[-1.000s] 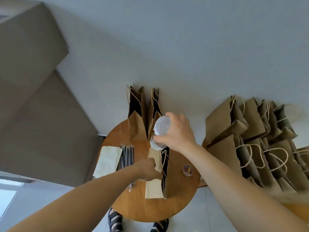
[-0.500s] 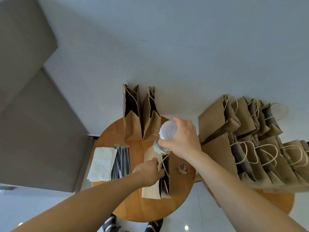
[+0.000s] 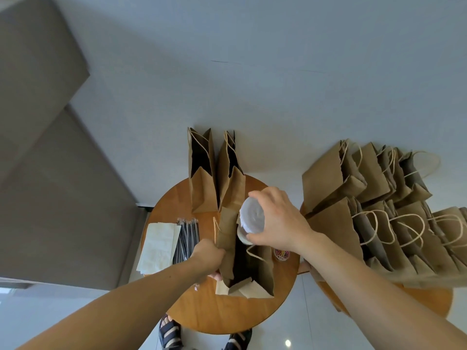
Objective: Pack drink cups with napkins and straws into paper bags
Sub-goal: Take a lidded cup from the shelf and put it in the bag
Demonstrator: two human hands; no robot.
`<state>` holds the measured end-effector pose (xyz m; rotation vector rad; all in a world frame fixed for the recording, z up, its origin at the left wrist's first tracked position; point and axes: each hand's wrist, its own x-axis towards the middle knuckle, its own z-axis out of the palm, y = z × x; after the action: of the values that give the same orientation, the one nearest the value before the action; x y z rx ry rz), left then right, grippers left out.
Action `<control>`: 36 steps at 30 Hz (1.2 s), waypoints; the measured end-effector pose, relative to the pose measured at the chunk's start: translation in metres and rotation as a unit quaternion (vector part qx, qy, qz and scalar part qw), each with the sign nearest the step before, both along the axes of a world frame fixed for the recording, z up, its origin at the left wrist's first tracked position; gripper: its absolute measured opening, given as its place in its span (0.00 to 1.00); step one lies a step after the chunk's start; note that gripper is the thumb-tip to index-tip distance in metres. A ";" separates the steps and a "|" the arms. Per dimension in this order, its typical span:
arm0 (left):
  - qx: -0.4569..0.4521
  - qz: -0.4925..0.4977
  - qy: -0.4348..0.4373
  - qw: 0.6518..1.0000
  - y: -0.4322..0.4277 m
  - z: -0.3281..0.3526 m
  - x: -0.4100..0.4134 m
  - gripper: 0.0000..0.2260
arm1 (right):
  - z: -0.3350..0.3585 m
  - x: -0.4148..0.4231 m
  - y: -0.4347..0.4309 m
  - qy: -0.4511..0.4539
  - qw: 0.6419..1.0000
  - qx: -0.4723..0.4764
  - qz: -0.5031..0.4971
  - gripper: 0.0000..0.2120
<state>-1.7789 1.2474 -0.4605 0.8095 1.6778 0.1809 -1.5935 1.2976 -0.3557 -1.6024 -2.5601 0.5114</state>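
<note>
At the centre of the frame, the right hand (image 3: pixel 280 221) gripped the lidded cup (image 3: pixel 252 219) with curled fingers at the mouth of the open paper bag (image 3: pixel 265 274), whose left wall the left hand (image 3: pixel 208 256) pinched. At centre-left the napkins (image 3: pixel 158 245) and straws (image 3: pixel 187 241) lay unpacked (this bag was barely begun, I judged).

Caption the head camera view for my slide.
Right hand holds white-lidded plastic cup at mouth of brown paper bag gripped by left hand.
</note>
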 end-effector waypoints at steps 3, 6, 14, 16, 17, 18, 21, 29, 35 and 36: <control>0.017 0.023 -0.026 0.999 -0.005 0.004 0.005 0.07 | -0.011 -0.003 -0.002 -0.056 0.993 -0.018 0.104 0.41; 0.041 0.045 -0.056 0.997 -0.010 0.007 0.009 0.08 | -0.035 -0.008 -0.006 -0.087 0.987 -0.048 0.127 0.42; 0.054 0.062 -0.058 0.995 -0.026 0.000 -0.001 0.05 | -0.104 -0.015 -0.018 -0.154 0.977 -0.096 0.108 0.44; 0.072 0.034 -0.042 0.996 -0.028 -0.004 -0.001 0.05 | -0.120 -0.018 -0.018 -0.172 0.971 -0.112 0.121 0.43; 0.083 0.015 -0.035 0.996 -0.029 -0.007 -0.001 0.05 | -0.127 -0.018 -0.017 -0.179 0.969 -0.124 0.117 0.43; 0.092 -0.005 -0.024 0.995 -0.030 -0.010 -0.003 0.05 | -0.135 -0.019 -0.017 -0.185 0.967 -0.138 0.105 0.43; 0.096 -0.050 0.033 0.994 -0.032 -0.016 -0.008 0.03 | -0.157 -0.027 -0.018 -0.210 0.963 -0.164 0.052 0.43; 0.094 -0.076 0.090 0.989 -0.035 -0.027 -0.018 0.04 | -0.210 -0.051 -0.030 -0.196 0.966 -0.166 0.020 0.34; 0.064 -0.086 0.088 0.990 -0.031 -0.027 -0.023 0.07 | -0.230 -0.053 -0.040 -0.191 0.968 -0.159 0.027 0.38; 0.060 -0.088 0.089 0.990 -0.030 -0.027 -0.023 0.06 | -0.231 -0.053 -0.041 -0.190 0.968 -0.162 0.027 0.40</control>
<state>-1.8021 1.2171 -0.4879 1.0863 1.7647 0.0903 -1.6469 1.2568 -0.5863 -1.8994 -2.9271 0.7235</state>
